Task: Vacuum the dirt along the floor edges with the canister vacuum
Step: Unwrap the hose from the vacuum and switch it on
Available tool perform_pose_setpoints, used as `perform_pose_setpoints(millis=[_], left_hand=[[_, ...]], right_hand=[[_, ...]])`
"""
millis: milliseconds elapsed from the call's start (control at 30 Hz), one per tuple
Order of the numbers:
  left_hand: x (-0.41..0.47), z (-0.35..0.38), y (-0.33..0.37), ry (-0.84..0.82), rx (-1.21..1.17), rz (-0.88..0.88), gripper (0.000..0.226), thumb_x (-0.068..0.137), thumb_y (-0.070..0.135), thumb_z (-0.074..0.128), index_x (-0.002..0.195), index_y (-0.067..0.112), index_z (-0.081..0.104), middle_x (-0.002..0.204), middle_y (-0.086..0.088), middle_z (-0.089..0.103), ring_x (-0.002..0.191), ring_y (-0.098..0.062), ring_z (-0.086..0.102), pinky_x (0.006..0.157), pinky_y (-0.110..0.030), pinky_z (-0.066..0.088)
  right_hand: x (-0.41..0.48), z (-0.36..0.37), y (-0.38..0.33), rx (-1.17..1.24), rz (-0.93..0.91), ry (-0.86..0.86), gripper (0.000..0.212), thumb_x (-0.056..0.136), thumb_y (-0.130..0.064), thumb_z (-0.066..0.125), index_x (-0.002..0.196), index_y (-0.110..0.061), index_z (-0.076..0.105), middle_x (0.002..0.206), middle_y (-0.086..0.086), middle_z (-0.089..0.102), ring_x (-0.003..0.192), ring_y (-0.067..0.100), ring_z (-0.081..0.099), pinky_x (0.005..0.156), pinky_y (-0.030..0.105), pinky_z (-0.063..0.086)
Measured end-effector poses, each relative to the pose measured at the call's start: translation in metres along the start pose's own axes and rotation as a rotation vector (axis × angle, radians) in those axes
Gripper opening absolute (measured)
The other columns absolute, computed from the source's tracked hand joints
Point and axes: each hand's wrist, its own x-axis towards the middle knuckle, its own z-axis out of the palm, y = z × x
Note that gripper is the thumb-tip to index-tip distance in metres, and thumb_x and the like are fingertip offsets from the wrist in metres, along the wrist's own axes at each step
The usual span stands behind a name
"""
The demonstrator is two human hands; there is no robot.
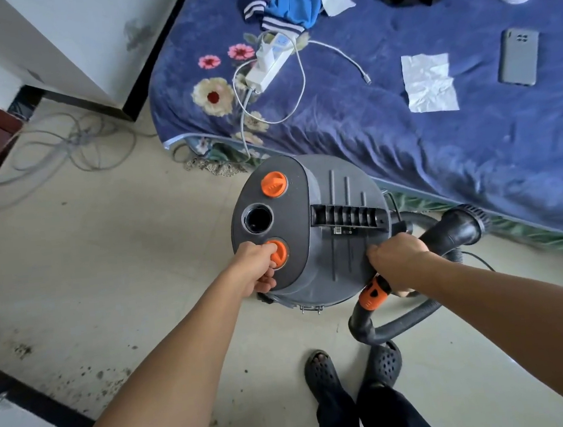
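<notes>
The canister vacuum [338, 242] sits on the floor just beside the bed [437, 136] — rigid plastic, probably hefty. My left hand [256, 267] pinches its nearer orange knob [279, 253]; my right hand [397, 257] wraps the hose grip [373, 292] at its right edge. To shift it I'd take the ribbed top handle [346, 219] (the hose looks floppy).

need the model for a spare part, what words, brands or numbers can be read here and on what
Nothing here is legible.
On the canister vacuum lid, a sticker: too small to read.
On the upper orange knob, raised marks: blurred.
The lower orange knob: mostly covered by the left hand.
The power strip and the phone: no readable print.
</notes>
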Motion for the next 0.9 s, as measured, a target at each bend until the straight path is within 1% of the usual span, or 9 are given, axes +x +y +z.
perform_pose_setpoints(millis=[100,200,300,500,567,667,733,800,900], left_hand=[[-0.002,-0.001,0.001,0.005,0.098,0.023,0.027,0.094,0.023,0.046,0.074,0.005,0.051,0.059,-0.008,0.048,0.04,-0.021,0.049,0.037,-0.019,0.036],[0.001,-0.004,0.001,0.007,0.288,0.107,0.028,0.095,0.027,0.043,0.086,0.002,0.052,0.064,-0.01,0.049,0.042,-0.024,0.052,0.038,-0.022,0.038],[0.005,-0.009,0.003,-0.016,0.48,0.165,0.039,0.098,0.032,0.04,0.097,-0.005,0.053,0.061,-0.015,0.052,0.046,-0.029,0.054,0.04,-0.023,0.041],[0.008,-0.021,0.018,0.025,0.742,0.218,0.042,0.096,0.046,0.04,0.087,0.007,0.053,0.077,-0.019,0.063,0.059,-0.031,0.062,0.051,-0.027,0.048],[0.014,-0.028,0.038,0.199,0.708,0.32,0.042,0.094,0.05,0.043,0.077,0.012,0.05,0.081,-0.018,0.064,0.071,-0.034,0.065,0.063,-0.033,0.05],[0.029,-0.034,0.074,0.364,0.614,0.367,0.043,0.094,0.052,0.042,0.091,0.011,0.054,0.097,-0.02,0.066,0.085,-0.038,0.066,0.076,-0.041,0.055],[0.037,-0.028,0.09,0.324,0.462,0.274,0.052,0.095,0.055,0.037,0.096,0.006,0.054,0.086,-0.017,0.064,0.067,-0.034,0.065,0.058,-0.035,0.055],[0.042,-0.018,0.102,0.217,0.23,0.117,0.053,0.097,0.053,0.035,0.087,0.004,0.052,0.064,-0.012,0.051,0.045,-0.023,0.049,0.041,-0.021,0.038],[0.049,-0.011,0.11,0.093,0.0,-0.018,0.041,0.098,0.04,0.044,0.071,0.009,0.043,0.056,-0.004,0.033,0.034,-0.013,0.026,0.036,-0.01,0.019]], right_hand=[[-0.001,0.0,0.001,-0.004,-0.006,0.0,0.052,0.08,-0.02,0.074,0.125,-0.009,0.048,0.08,-0.005,0.053,0.091,0.023,0.065,0.066,0.029,0.041],[0.0,-0.001,0.0,-0.003,-0.008,-0.001,0.051,0.079,-0.019,0.074,0.123,-0.009,0.05,0.068,-0.004,0.038,0.082,0.024,0.061,0.065,0.03,0.041],[0.001,-0.001,0.001,-0.003,-0.004,-0.01,0.051,0.079,-0.019,0.075,0.123,-0.009,0.05,0.07,-0.004,0.041,0.078,0.023,0.057,0.065,0.03,0.041],[0.004,0.005,0.003,-0.018,0.001,0.0,0.049,0.081,-0.017,0.072,0.124,-0.009,0.049,0.103,0.001,0.065,0.094,0.024,0.066,0.065,0.03,0.043],[0.006,0.007,0.004,-0.015,0.003,-0.01,0.048,0.081,-0.018,0.073,0.123,-0.009,0.05,0.099,0.001,0.064,0.09,0.025,0.065,0.066,0.031,0.045],[0.009,0.008,0.005,-0.011,0.002,-0.012,0.047,0.082,-0.017,0.071,0.122,-0.009,0.049,0.079,0.0,0.05,0.078,0.025,0.058,0.066,0.031,0.046],[0.011,0.01,0.005,-0.019,-0.003,-0.004,0.045,0.083,-0.015,0.068,0.123,-0.008,0.049,0.084,0.001,0.055,0.085,0.026,0.063,0.066,0.032,0.046],[0.013,0.013,0.006,-0.02,-0.012,0.001,0.043,0.085,-0.014,0.067,0.123,-0.008,0.048,0.088,0.001,0.059,0.088,0.026,0.065,0.066,0.032,0.045],[0.015,0.013,0.007,-0.015,-0.038,0.002,0.041,0.086,-0.013,0.066,0.122,-0.007,0.048,0.069,-0.001,0.04,0.076,0.025,0.055,0.065,0.032,0.045]])
